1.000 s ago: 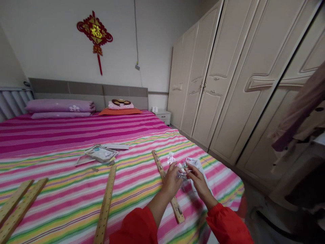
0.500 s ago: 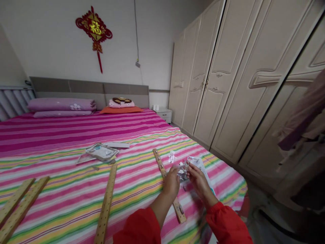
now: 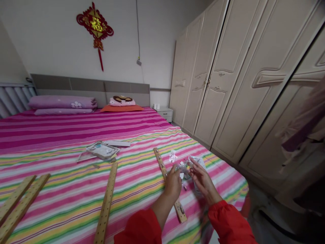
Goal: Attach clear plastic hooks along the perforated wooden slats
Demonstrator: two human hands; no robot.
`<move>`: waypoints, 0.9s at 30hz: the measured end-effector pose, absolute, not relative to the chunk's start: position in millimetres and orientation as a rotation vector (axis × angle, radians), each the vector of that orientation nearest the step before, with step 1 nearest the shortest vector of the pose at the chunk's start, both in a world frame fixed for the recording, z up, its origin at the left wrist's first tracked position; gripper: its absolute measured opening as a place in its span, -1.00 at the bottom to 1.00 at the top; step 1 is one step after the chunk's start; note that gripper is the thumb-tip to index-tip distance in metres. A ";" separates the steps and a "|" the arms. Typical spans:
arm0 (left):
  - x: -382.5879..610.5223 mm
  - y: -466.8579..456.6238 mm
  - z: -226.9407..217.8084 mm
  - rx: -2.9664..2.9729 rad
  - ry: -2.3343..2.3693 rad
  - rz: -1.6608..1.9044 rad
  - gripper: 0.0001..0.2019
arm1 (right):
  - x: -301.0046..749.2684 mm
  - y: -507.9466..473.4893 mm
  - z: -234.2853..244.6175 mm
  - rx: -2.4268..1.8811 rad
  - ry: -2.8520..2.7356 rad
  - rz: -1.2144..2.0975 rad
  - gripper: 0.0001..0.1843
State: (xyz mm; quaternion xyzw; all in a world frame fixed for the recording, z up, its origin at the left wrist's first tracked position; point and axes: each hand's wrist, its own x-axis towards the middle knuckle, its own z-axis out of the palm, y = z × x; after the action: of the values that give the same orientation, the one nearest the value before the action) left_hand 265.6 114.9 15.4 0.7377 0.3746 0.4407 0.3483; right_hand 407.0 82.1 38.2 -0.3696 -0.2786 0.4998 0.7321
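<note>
My left hand (image 3: 173, 183) and my right hand (image 3: 203, 180) meet low over the striped bed (image 3: 63, 189), near its right edge. Both pinch a small clear plastic bag of metal hardware (image 3: 185, 168) between their fingertips. The left hand lies over a wooden slat with holes (image 3: 168, 183). A crumpled clear wrapper (image 3: 197, 162) lies under and beyond the right hand. A small white packet (image 3: 173, 156) sits just beyond the bag. Both sleeves are red.
Another holed wooden slat (image 3: 106, 203) lies to the left, and two more slats (image 3: 15, 206) at the far left edge. Flat plastic packaging (image 3: 101, 150) rests mid-bed. Pillows (image 3: 62, 102) line the headboard. A cream wardrobe (image 3: 228, 78) fills the right wall.
My hands have sunk a little lower and closer to the sheet while still working the small bag. The view has drifted slightly to the right.
</note>
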 end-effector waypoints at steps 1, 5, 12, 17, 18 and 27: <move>265.6 114.9 15.8 1.920 0.973 1.160 -0.53 | 407.4 82.1 37.8 -0.838 -0.630 1.088 -0.60; 265.3 118.4 22.2 1.937 0.984 1.240 -0.57 | 406.1 79.7 36.0 -0.899 -0.696 1.062 -0.58; 270.9 125.8 30.5 1.832 0.945 1.210 -0.76 | 397.2 73.4 37.5 -0.936 -0.797 1.096 -0.52; 270.6 130.9 30.7 1.668 0.999 1.195 -0.90 | 390.5 74.8 39.2 -0.973 -0.840 1.039 -0.45; 270.0 132.1 30.7 1.628 1.021 1.191 -0.90 | 389.8 75.2 38.6 -0.987 -0.841 1.028 -0.45; 273.0 128.2 30.2 1.273 1.136 0.972 -0.92 | 395.2 63.9 38.4 -1.075 -0.764 0.847 -0.58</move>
State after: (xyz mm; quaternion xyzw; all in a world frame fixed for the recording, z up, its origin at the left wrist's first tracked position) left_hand 273.0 128.2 30.2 0.5392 0.4811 0.4114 0.5554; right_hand 395.2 63.9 38.4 -0.4842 -0.3440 0.3813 0.7083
